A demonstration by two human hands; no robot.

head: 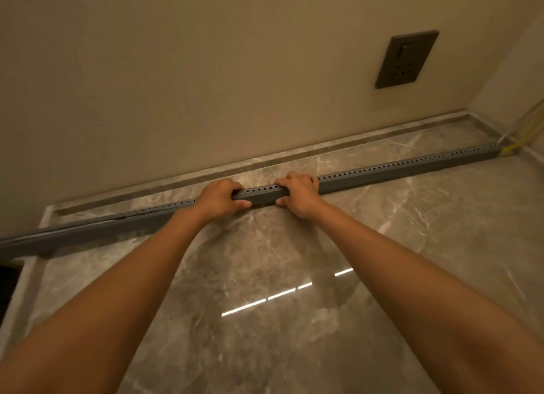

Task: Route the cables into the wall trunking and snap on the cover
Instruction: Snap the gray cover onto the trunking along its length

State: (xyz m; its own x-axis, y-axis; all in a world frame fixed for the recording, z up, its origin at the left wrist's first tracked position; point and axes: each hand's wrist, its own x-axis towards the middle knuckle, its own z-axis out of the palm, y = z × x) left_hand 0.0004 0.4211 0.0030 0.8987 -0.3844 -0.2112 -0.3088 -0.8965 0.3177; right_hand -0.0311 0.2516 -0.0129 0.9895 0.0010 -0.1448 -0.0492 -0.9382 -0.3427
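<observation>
Marble floor meets one beige wall bearing one dark socket. We see one grey perforated trunking lying along the floor, our left hand and right hand both clamped around it; yellow cables emerge at its far end.

Both arms outstretched, left hand and right hand curled, gripping.

Dim, warm yellowish light fills the scene, a broken streak of white glare reflects off the glossy floor, soft shadows lie under the hands, and the wide lens bends straight lines and softens detail toward the edges.
</observation>
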